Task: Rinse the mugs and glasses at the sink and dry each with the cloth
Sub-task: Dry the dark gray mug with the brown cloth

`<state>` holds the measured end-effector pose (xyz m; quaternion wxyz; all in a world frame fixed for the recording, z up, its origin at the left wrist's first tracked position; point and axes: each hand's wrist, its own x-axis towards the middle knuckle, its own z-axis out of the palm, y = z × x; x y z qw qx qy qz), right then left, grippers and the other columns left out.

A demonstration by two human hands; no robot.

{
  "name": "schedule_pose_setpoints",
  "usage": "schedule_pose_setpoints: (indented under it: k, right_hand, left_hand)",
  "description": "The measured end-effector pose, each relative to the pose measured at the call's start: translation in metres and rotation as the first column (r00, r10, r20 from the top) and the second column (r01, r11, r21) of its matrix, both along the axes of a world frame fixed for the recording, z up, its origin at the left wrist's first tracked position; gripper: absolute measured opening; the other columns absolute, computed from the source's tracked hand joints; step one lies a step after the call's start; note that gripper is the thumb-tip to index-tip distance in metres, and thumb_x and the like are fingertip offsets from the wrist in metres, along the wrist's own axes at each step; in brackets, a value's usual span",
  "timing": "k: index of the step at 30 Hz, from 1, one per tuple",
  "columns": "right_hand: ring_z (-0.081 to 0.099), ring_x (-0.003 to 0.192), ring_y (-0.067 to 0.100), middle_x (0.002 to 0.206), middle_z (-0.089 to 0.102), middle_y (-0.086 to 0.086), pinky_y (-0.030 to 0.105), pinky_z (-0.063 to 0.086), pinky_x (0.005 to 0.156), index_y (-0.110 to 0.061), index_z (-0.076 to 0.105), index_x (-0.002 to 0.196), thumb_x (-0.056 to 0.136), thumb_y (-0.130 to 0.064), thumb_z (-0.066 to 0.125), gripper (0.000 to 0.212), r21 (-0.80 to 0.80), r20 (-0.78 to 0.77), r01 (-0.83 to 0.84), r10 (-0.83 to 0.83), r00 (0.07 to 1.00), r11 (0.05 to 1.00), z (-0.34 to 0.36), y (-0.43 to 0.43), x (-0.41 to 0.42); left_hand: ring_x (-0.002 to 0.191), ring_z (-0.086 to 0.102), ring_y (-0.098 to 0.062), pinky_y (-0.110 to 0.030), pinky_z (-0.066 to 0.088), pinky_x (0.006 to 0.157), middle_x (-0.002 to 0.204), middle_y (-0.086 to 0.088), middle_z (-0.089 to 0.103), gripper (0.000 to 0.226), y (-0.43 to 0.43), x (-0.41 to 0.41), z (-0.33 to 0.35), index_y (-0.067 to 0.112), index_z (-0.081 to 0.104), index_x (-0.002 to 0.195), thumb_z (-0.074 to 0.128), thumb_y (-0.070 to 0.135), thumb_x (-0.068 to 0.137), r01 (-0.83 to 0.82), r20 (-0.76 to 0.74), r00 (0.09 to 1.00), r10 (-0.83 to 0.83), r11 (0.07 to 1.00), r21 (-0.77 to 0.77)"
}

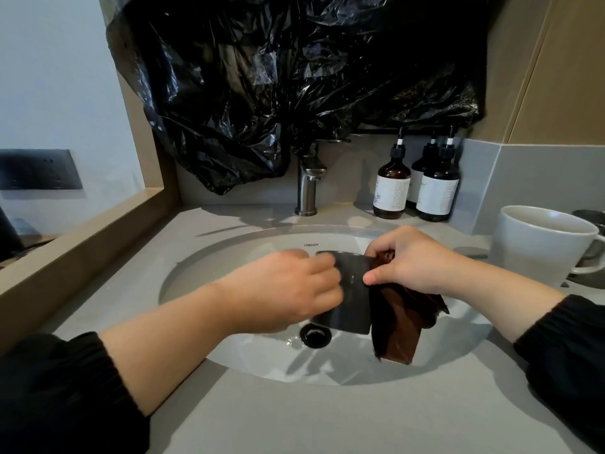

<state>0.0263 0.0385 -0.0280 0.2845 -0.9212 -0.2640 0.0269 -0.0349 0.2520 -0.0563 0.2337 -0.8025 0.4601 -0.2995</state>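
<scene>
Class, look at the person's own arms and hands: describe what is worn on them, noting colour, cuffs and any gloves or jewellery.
The left sleeve and right sleeve are black, each ending in a gathered elastic cuff partway up the forearm. The left hand and right hand are bare: no gloves, ring or watch shows.

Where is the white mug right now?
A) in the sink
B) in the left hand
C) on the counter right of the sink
C: the white mug stands on the counter beside the sink; the left hand grips a dark mug, the right hand holds the brown cloth to it.
</scene>
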Motion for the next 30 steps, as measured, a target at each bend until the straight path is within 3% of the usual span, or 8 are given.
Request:
schedule_pose_setpoints:
  k: [3,6,8,11,15,21,27,30]
  right_hand:
    - [0.048,0.059,0.008,0.065,0.056,-0.001,0.011,0.036,0.053,-0.016,0.07,0.073,0.074,-0.015,0.08,0.01,0.084,0.031,0.06,-0.063,0.998,0.995,0.0,0.001,-0.001]
    - [0.055,0.068,0.013,0.073,0.063,0.003,0.022,0.042,0.064,-0.023,0.067,0.07,0.072,-0.018,0.08,0.014,0.098,0.114,0.09,-0.101,0.988,0.991,-0.001,0.003,-0.002]
    - [0.058,0.073,0.014,0.076,0.065,0.002,0.024,0.044,0.068,-0.028,0.065,0.068,0.074,-0.02,0.079,0.017,0.097,0.16,0.082,-0.097,0.982,0.992,-0.002,0.005,-0.005]
    - [0.057,0.077,0.012,0.077,0.065,-0.005,0.027,0.045,0.071,-0.032,0.062,0.066,0.074,-0.021,0.078,0.021,0.114,0.212,0.051,-0.075,0.974,0.992,-0.005,0.009,-0.013]
    - [0.054,0.08,0.008,0.08,0.061,-0.014,0.021,0.041,0.071,-0.027,0.068,0.077,0.076,-0.019,0.076,0.011,0.082,0.308,-0.023,-0.003,0.951,0.996,-0.01,0.014,-0.021]
    - [0.055,0.086,0.011,0.08,0.061,-0.014,0.029,0.044,0.077,-0.022,0.072,0.083,0.075,-0.018,0.077,0.01,0.009,0.408,-0.086,0.075,0.91,0.996,-0.014,0.012,-0.018]
    - [0.061,0.092,0.006,0.095,0.067,-0.012,0.022,0.047,0.087,-0.031,0.069,0.079,0.073,-0.024,0.08,0.014,0.156,0.14,-0.051,0.029,0.99,0.987,-0.012,0.006,-0.004]
    - [0.06,0.077,0.006,0.084,0.067,-0.007,0.016,0.046,0.072,-0.026,0.071,0.082,0.076,-0.03,0.076,0.009,0.404,0.034,0.132,-0.16,0.987,0.905,-0.001,-0.004,0.005]
  left_hand:
    - [0.1,0.057,-0.026,-0.031,0.051,0.071,0.11,-0.007,0.061,0.033,-0.007,-0.007,0.011,0.013,0.054,0.116,0.056,0.019,0.083,-0.135,0.013,0.989,0.146,0.94,-0.312]
    - [0.105,0.052,-0.01,-0.02,0.043,0.083,0.116,0.009,0.054,0.032,-0.012,-0.012,0.008,0.026,0.051,0.122,0.054,0.039,0.093,-0.592,-0.531,0.801,0.277,0.505,-0.629]
    - [0.093,0.059,-0.01,-0.029,0.053,0.082,0.1,0.01,0.062,0.025,-0.009,-0.006,0.003,0.027,0.06,0.105,0.057,0.046,0.09,-0.784,-0.794,0.608,0.031,0.182,-0.593]
    - [0.083,0.067,-0.016,-0.036,0.06,0.073,0.085,-0.003,0.07,0.025,-0.006,-0.001,0.004,0.017,0.069,0.089,0.06,0.041,0.09,-0.858,-0.802,0.505,-0.32,-0.09,-0.505]
    - [0.071,0.062,-0.016,-0.03,0.053,0.063,0.068,-0.005,0.064,0.029,-0.011,-0.006,0.009,0.009,0.065,0.081,0.059,0.035,0.092,-0.919,-0.704,0.376,-0.603,-0.147,-0.365]
    - [0.071,0.06,-0.016,-0.027,0.052,0.063,0.07,-0.007,0.063,0.033,-0.007,-0.008,0.008,0.01,0.057,0.071,0.051,0.03,0.097,-0.975,-0.695,0.155,-0.702,0.006,-0.223]
    - [0.074,0.065,-0.018,-0.03,0.055,0.067,0.075,-0.012,0.072,0.045,-0.016,-0.01,0.004,0.01,0.057,0.055,0.051,0.019,0.098,-0.942,-0.729,0.327,-0.601,-0.148,-0.301]
    - [0.079,0.064,-0.028,-0.037,0.055,0.082,0.073,-0.014,0.069,0.054,-0.017,-0.004,0.005,0.008,0.058,0.044,0.054,0.016,0.097,-0.912,-0.778,0.408,-0.478,-0.254,-0.322]
